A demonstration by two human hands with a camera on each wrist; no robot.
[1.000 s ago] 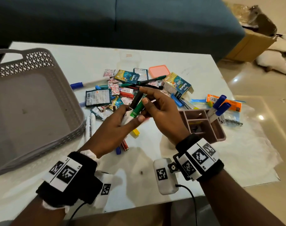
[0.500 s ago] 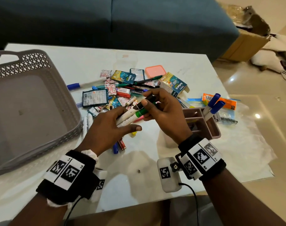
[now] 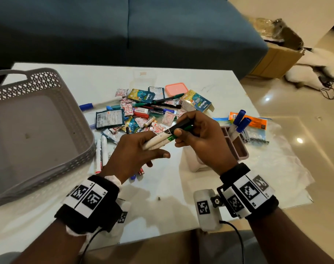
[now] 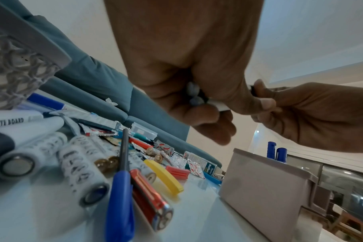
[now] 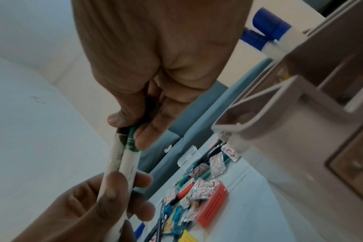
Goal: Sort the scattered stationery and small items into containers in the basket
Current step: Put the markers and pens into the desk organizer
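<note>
**Two markers held between both hands over the pile**

White tabletop (image 3: pixel 181 183) in front of a dark blue sofa (image 3: pixel 124 31); cardboard box (image 3: pixel 276 54) on the glossy floor at upper right of the head view.

- Left hand (image 3: pixel 135 149): fingers curled round the white barrels of two markers (image 3: pixel 158 140), thumb stretched out below them. Left wrist view shows the barrel ends inside the curled fingers.
- Right hand (image 3: pixel 198 136): pinching the cap ends of the same markers, one black cap, one green; thumb on top. Right wrist view shows thumb and fingertips clamped on the green cap (image 5: pixel 133 139).
- Markers sit side by side, tilted, above the tabletop at frame centre, just in front of the pile.
- Grey basket (image 3: pixel 48 80) at the left edge of the frame, lattice rim; no containers in it.
- Brown compartment organizer (image 3: pixel 240 149) on the tabletop just right of the right hand; two blue-capped markers (image 3: pixel 240 121) stand in its far compartment, leaning right.
- Loose pile (image 3: pixel 143 113) behind the hands: sachets, pens, small printed boxes, a pink lid (image 3: pixel 176 88).
- Two white board markers (image 3: pixel 101 149) lie beside the basket wall; batteries (image 4: pixel 83 172) and a blue pen (image 4: pixel 120 188) are close in the left wrist view.
- Orange packet (image 3: pixel 255 121) on a clear plastic sheet, right of the organizer.
</note>
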